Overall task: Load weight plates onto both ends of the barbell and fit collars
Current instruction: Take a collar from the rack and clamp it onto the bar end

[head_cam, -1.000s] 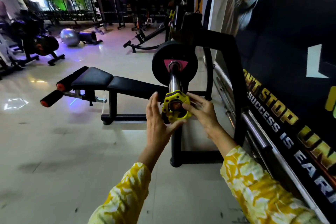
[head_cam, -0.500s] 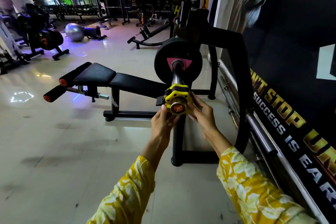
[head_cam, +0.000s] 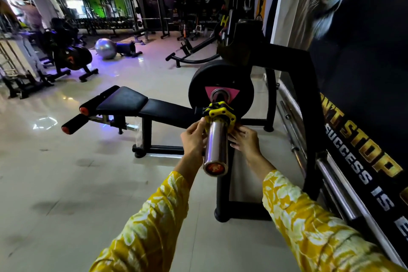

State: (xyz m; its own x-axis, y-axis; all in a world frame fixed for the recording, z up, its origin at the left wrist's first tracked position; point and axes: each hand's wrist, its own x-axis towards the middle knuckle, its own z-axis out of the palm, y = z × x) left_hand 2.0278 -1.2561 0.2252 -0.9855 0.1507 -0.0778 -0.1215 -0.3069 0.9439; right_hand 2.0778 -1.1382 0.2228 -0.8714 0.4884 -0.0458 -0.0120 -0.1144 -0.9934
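The chrome barbell sleeve [head_cam: 216, 146] points toward me, its end cap showing. A black weight plate [head_cam: 244, 86] with a pink triangle sits farther up the sleeve. A yellow collar [head_cam: 219, 112] rides on the sleeve a short way in front of the plate, with a gap between them. My left hand [head_cam: 193, 139] grips the collar's left side with curled fingers. From the right, my right hand [head_cam: 244, 140] holds the collar with its fingertips.
The bar rests on a black rack [head_cam: 293, 66] over a padded bench [head_cam: 145, 104]. Spare bars [head_cam: 335, 185] lie along the banner wall at right. A silver ball [head_cam: 105, 48] and machines stand far left. Tiled floor [head_cam: 88, 183] lies on my left.
The collar has slid from the tip of the sleeve inward toward the plate, with both hands following it. The bare sleeve end now sticks out toward me.
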